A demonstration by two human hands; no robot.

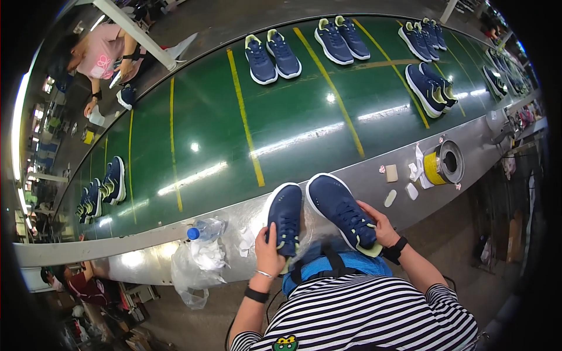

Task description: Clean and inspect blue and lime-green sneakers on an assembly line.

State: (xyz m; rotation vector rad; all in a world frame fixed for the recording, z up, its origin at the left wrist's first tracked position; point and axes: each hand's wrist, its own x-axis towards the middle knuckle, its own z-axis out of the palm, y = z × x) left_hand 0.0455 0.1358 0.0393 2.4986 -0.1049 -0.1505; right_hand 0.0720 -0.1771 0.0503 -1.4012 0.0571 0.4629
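Note:
Two navy sneakers with white soles and pale green lining lie side by side at the metal edge in front of me, toes pointing away. My left hand is closed round the heel end of the left sneaker. At the heel of the right sneaker, my right hand grips the collar from the outer side. The fingers of both hands are partly hidden behind the shoes.
A green conveyor belt with yellow cross lines carries several pairs of navy sneakers. On the metal ledge sit a capped plastic bottle, a plastic bag, a yellow-banded round tin and small pale blocks. Across the belt, a person in pink works.

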